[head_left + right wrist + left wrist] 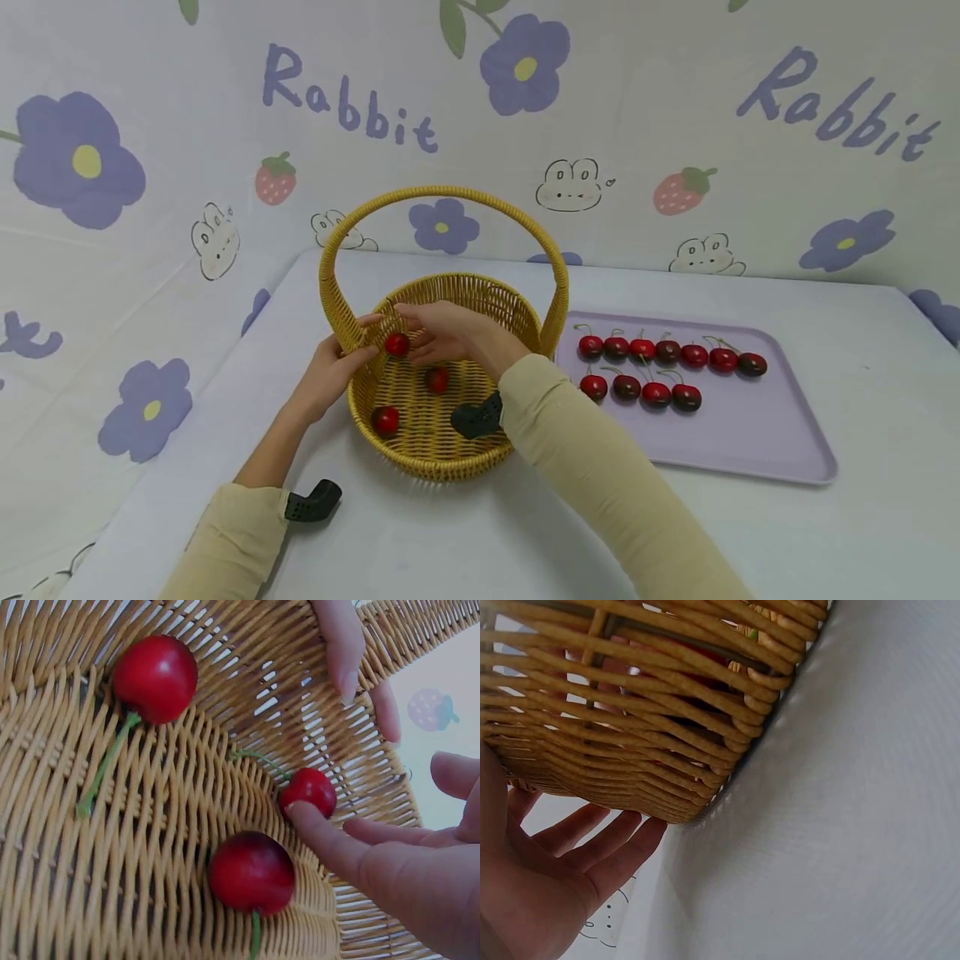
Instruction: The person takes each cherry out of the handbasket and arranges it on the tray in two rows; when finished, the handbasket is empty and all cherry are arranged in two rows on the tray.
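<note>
A yellow wicker basket (438, 471) with a tall arched handle stands on the white table. My left hand (330, 375) grips its left rim beside the handle's foot, the thumb inside and the fingers (622, 855) against the outer wall. Over the basket's inside reaches my right hand (450, 329), its fingers loosely extended and the thumb apart. In the right wrist view, the index fingertip appears to touch a red cherry (311, 791) near the wall. Two more cherries lie in the basket, one dark-topped (252, 874) and one bright red (155, 679), each with a green stem.
A lilac tray (750, 442) lies to the basket's right, bearing several cherries (693, 357) in two rows. The arched handle (442, 192) rises above the hands. Behind the table hangs a white cloth printed with flowers and rabbits.
</note>
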The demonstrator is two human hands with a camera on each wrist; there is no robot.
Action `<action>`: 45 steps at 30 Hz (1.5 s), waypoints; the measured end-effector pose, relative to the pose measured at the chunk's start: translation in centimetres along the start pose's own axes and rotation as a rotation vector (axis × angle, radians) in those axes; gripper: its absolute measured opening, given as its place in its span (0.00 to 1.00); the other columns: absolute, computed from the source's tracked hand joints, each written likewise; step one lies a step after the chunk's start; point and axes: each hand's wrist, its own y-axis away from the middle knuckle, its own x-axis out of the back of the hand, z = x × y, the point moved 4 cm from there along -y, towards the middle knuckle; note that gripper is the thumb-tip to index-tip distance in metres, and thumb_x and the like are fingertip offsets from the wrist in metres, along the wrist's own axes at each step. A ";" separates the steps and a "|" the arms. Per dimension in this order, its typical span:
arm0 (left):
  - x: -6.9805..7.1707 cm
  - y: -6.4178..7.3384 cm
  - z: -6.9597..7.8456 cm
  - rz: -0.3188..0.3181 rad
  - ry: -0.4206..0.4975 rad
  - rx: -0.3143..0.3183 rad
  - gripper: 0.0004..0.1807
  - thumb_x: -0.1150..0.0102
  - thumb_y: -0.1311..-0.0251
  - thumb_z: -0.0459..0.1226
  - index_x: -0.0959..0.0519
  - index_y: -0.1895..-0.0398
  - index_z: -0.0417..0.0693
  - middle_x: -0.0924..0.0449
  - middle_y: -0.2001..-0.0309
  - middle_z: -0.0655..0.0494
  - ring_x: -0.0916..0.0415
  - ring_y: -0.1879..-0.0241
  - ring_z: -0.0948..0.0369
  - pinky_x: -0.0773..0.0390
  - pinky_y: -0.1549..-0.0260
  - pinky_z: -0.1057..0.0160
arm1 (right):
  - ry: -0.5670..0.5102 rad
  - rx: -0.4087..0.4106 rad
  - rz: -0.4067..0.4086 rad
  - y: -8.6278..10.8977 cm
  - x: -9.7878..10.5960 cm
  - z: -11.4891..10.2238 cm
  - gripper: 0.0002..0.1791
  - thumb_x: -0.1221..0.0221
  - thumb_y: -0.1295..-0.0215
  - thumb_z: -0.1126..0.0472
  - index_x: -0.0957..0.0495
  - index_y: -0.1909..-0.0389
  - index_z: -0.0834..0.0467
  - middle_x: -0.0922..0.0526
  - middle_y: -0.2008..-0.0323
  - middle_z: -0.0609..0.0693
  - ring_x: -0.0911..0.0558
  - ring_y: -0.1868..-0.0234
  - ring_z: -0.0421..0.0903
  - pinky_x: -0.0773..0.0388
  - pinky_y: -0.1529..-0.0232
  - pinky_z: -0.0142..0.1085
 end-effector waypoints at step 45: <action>-0.4 0.4 -0.8 -0.008 0.033 -0.053 0.26 0.52 0.32 0.33 0.37 0.31 0.42 0.34 0.38 0.36 0.35 0.43 0.48 0.36 0.44 0.49 | 0.168 0.143 0.078 2.9 3.2 -0.1 0.20 0.40 0.36 0.65 0.25 0.43 0.63 0.19 0.54 0.54 0.26 0.44 0.56 0.31 0.42 0.44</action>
